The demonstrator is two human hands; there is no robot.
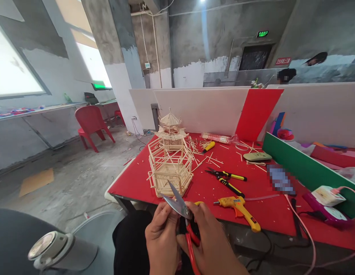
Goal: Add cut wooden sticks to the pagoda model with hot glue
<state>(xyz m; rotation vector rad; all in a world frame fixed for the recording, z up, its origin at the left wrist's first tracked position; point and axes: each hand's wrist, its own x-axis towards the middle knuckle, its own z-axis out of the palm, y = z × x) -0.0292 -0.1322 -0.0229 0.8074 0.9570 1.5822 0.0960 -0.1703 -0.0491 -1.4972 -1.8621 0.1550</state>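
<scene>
My right hand point(207, 236) is wrapped round red-handled scissors point(181, 206), whose blades stand apart and point up and to the left. My left hand point(163, 233) is closed in a pinch right beside the blades; whatever is between its fingertips is too small or hidden to make out. Beyond the blades, at the table's near edge, stands a pagoda model point(170, 160) built of thin wooden sticks, with a tiered roof tower at the back and an open railed frame in front. To the right of my hands lies a yellow hot glue gun point(240, 208).
On the red table point(128, 181) lie yellow-and-black pliers point(227, 177), a yellow-handled tool point(208, 147), loose sticks point(214, 160), a bagged stick bundle point(216, 137) and a green-grey case point(257, 156). A purple power socket point(328, 210) with cables sits right. A lidded flask point(63, 248) stands lower left.
</scene>
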